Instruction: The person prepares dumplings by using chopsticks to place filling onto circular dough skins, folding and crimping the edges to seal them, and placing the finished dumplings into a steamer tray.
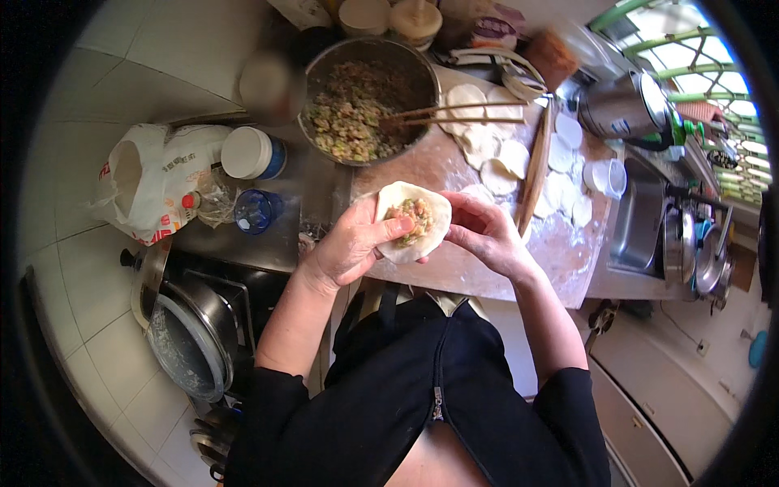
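Black zip-front top [381, 369] nearest the lens, bottom of view. Just ahead, mid-view: round dough wrapper [441, 213], held up over the near edge of the floured board [487, 274], with minced filling [419, 216] heaped in its middle. With left hand [355, 242]: cradling wrapper from the left, thumb pressed onto filling. With right hand [489, 235]: pinching wrapper's right edge between thumb and fingers. Beyond: steel bowl [433, 88] of the same mix, chopsticks [479, 121] across its right rim. Farther right: spare wrappers [560, 191], long wooden stick [535, 170].
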The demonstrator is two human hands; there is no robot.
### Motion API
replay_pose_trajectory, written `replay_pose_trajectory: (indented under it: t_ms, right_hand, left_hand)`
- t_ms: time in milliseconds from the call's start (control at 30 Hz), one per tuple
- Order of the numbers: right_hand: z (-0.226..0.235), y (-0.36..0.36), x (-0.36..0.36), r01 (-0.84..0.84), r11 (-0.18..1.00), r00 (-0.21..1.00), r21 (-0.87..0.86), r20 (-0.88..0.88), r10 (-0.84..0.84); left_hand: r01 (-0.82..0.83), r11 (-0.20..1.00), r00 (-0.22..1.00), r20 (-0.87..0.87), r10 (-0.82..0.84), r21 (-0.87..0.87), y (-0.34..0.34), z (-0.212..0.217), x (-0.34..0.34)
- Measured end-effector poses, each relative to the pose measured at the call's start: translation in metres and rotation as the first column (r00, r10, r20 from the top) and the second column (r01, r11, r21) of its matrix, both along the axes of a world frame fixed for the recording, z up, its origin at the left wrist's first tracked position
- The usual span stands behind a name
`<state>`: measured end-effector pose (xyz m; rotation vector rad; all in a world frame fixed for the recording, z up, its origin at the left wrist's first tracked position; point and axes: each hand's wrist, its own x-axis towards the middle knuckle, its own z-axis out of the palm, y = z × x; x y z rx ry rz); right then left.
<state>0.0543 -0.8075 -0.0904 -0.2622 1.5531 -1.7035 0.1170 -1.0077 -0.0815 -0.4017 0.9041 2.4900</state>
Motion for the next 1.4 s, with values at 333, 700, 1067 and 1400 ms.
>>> replay_pose_trajectory:
  t_ms: [333,700,1067,1400]
  right_hand:
    - [0.014,0.052,0.039,0.106,0.991,0.728,0.078,-0.685,-0.025]
    - [0.021,0.181,0.089,0.295,0.955,0.291,-0.021,-0.950,-0.111]
    - [0.028,0.288,0.140,0.356,0.933,0.704,-0.046,-0.644,-0.300]
    - [0.044,0.313,0.158,0.395,0.918,0.520,-0.015,-0.821,-0.237]
  left_hand:
    - [0.184,0.948,0.982,0.016,-0.186,-0.260,0.049,0.018,0.009]
    - [0.112,0.856,0.990,-0.020,-0.142,-0.505,0.189,0.038,0.052]
    - [0.090,0.787,0.985,-0.064,-0.162,-0.611,0.305,0.050,0.100]
    - [0.050,0.778,0.982,-0.112,-0.154,-0.626,0.332,0.056,0.109]
